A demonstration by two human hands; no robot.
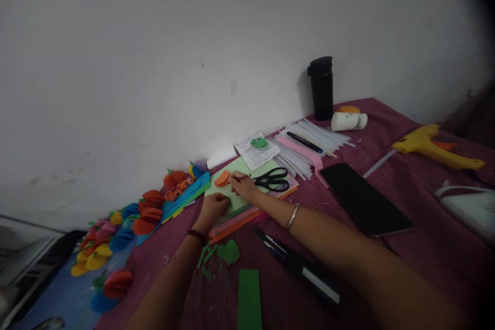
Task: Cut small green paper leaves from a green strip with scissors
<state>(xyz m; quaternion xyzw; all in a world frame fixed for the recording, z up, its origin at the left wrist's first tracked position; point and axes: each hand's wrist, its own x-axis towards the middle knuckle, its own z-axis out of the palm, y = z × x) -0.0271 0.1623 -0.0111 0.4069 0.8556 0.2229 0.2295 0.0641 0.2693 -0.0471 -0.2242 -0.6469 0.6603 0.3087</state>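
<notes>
My right hand [242, 186] is closed around a thin dark pencil [244, 177], its fingers low over a stack of coloured paper with a light green sheet [238, 166] on top. Beside those fingers lies a cut piece of orange paper [221, 179]. My left hand [216, 205] rests at the near left of the stack, fingers pinched on a small piece of green paper [229, 203], mostly hidden by the hand. Black-handled scissors [275, 180] lie on the stack, right of my right hand.
Folded paper shapes [149, 211] crowd the left side. Green scraps [229, 252], a green strip [249, 299] and a black cutter-like tool [299, 268] lie nearer me. Rightward are glue sticks [294, 157], a phone [365, 198], a yellow glue gun [425, 147], a paper cup [348, 121] and a black bottle [322, 90].
</notes>
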